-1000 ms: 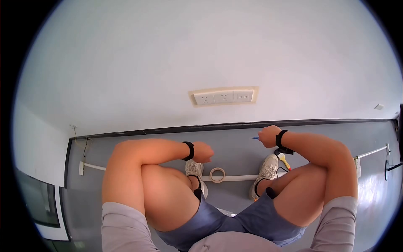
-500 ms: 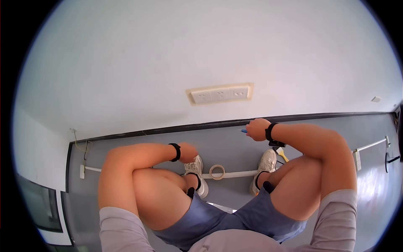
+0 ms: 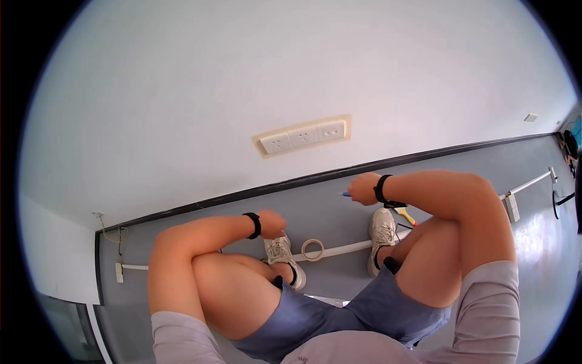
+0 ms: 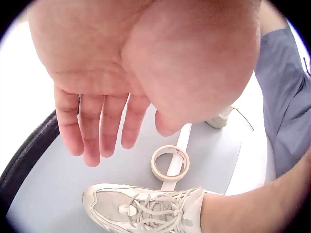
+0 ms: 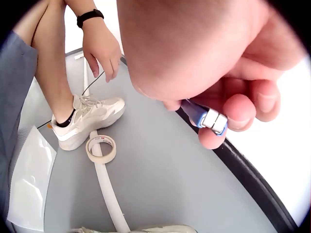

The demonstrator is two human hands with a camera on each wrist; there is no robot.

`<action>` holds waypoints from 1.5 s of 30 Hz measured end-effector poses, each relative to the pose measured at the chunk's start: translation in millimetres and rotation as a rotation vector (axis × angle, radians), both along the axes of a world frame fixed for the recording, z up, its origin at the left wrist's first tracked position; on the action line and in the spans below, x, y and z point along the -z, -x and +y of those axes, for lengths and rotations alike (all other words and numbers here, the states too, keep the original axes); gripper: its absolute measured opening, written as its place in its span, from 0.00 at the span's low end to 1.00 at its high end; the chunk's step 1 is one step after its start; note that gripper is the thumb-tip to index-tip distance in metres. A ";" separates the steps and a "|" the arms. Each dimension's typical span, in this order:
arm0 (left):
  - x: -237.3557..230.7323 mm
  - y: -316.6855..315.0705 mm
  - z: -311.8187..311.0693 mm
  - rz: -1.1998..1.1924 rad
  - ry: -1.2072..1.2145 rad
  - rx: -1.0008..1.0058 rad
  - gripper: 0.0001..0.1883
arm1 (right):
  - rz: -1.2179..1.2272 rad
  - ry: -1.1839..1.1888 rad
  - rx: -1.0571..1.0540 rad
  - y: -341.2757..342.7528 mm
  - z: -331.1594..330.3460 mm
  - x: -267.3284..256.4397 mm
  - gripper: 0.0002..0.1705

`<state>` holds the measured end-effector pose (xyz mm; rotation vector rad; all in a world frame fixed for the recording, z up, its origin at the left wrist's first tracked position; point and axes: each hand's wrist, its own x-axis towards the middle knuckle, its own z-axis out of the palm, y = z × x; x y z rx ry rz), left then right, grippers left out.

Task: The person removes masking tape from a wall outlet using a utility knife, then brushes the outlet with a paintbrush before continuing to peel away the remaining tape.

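My right hand [image 3: 364,188] grips a small blue tool [image 3: 346,195] above the floor near the baseboard; in the right wrist view its blue and metal end [image 5: 212,121] shows between the curled fingers [image 5: 239,109]. My left hand [image 3: 271,224] hangs above the left shoe [image 3: 279,250] with nothing in it, and its fingers [image 4: 111,124] are loosely extended in the left wrist view. Between the shoes lies a roll of tape [image 3: 305,253], resting on a white strip [image 3: 345,249] along the floor. Wall sockets [image 3: 303,136], framed by beige tape, sit above the baseboard.
Beside the right shoe [image 3: 383,233] lies a brush with a yellow handle [image 3: 405,215]. A dark baseboard [image 3: 291,184] runs along the wall. Power strips are at far left [image 3: 119,273] and right [image 3: 513,208]. A translucent sheet [image 5: 32,182] lies on the floor in the right wrist view.
Both hands have moved left in the head view, the right one still gripping the blue tool. The view has tilted, so the sockets and baseboard now slant more.
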<state>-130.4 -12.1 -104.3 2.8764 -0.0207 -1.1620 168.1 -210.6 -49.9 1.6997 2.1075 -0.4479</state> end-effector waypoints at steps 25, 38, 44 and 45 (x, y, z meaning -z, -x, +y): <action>22.0 7.9 4.8 -0.126 0.261 -0.237 0.18 | 0.260 -0.072 -0.059 -6.4 33.5 59.5 0.13; 23.6 -0.5 6.8 -0.084 0.293 -0.298 0.15 | 0.304 0.005 0.199 -5.6 11.1 30.1 0.18; 25.6 4.3 11.2 -0.176 0.355 -0.386 0.15 | 0.242 0.003 0.163 -8.1 9.3 34.7 0.18; 28.6 6.2 12.5 -0.210 0.381 -0.407 0.15 | 0.243 0.005 0.164 -8.2 9.4 34.8 0.18</action>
